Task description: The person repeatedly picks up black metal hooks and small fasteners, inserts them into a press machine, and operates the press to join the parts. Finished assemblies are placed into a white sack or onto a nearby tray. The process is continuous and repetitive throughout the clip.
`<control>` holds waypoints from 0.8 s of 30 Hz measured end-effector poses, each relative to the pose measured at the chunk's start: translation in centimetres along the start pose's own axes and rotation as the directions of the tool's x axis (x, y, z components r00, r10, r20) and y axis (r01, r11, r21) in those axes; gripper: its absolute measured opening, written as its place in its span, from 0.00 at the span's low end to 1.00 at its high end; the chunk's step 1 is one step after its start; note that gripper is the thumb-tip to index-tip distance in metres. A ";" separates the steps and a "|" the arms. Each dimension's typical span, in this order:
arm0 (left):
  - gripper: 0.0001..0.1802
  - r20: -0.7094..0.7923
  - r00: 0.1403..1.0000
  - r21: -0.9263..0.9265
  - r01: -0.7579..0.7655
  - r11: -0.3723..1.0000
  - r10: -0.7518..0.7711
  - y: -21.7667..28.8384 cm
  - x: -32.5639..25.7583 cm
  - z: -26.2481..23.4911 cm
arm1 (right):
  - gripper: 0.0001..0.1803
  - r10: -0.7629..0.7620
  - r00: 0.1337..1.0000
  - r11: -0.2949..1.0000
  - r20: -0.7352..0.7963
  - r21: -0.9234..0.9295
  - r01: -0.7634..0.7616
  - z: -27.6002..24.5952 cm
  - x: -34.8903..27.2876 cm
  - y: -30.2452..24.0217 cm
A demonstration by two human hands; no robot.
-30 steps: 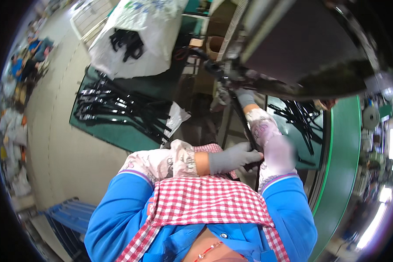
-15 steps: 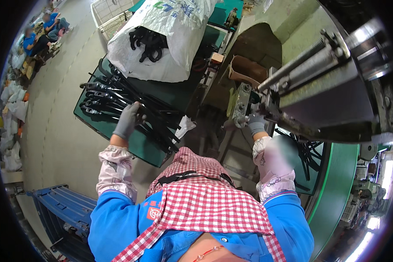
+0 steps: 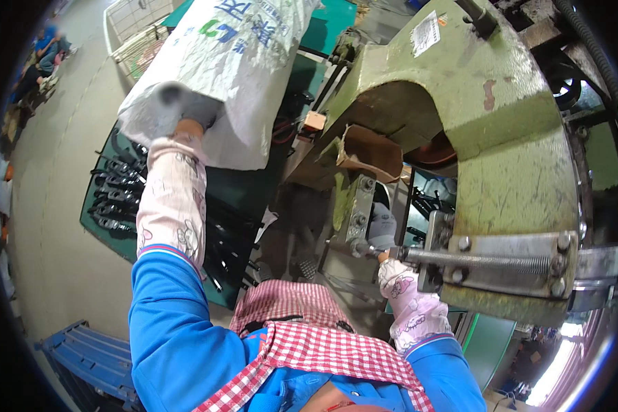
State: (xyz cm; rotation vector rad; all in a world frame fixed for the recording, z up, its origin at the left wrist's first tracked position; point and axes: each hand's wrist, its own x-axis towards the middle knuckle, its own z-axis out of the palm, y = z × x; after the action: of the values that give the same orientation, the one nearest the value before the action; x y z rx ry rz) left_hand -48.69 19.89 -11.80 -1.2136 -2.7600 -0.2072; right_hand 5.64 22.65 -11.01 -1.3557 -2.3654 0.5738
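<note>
My left hand point(image 3: 200, 110), in a grey glove, reaches into the mouth of a large white woven sack point(image 3: 244, 130). The sack's folds and a blurred patch hide its fingers and whatever they touch. Beside that forearm, a pile of black metal parts with long rods point(image 3: 120, 185) lies on the green table point(image 3: 237, 182). My right hand point(image 3: 382, 228), also gloved in grey, is low at the press, beside an upright bolted metal block point(image 3: 358, 213). Its fingers are partly hidden there, and I cannot see what they hold.
A large green press frame point(image 3: 508, 130) fills the right side, with a threaded rod point(image 3: 481, 259) jutting toward my right wrist. An open cardboard box point(image 3: 371, 154) sits inside its opening. A blue plastic crate point(image 3: 93, 360) stands at lower left; a white basket point(image 3: 137, 34) is at the back.
My left hand has left the pile of black parts and gone up into the sack. My right hand stays by the press. The view has shifted, with more of the press frame showing.
</note>
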 end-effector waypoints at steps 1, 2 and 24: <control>0.27 0.050 0.999 0.060 -0.007 0.998 0.004 0.0 1.3 0.7 | 0.13 -0.069 0.997 0.996 -0.045 0.047 0.071 0.6 0.1 1.3; 0.26 0.074 0.997 0.109 -0.023 0.994 0.015 -0.2 2.0 1.4 | 0.12 -0.036 0.998 0.999 -0.055 0.035 0.038 1.3 -0.2 2.2; 0.14 0.073 0.990 -0.743 0.133 0.656 -0.118 -7.9 -18.9 -2.7 | 0.16 -0.138 0.990 0.773 0.031 0.628 0.088 0.0 -2.2 1.7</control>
State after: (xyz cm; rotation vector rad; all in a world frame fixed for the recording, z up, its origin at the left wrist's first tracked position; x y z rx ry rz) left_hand -41.67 0.46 -12.88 -1.1151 -2.8319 -1.4868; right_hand 7.89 21.52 -12.07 -0.8847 -1.9970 1.2574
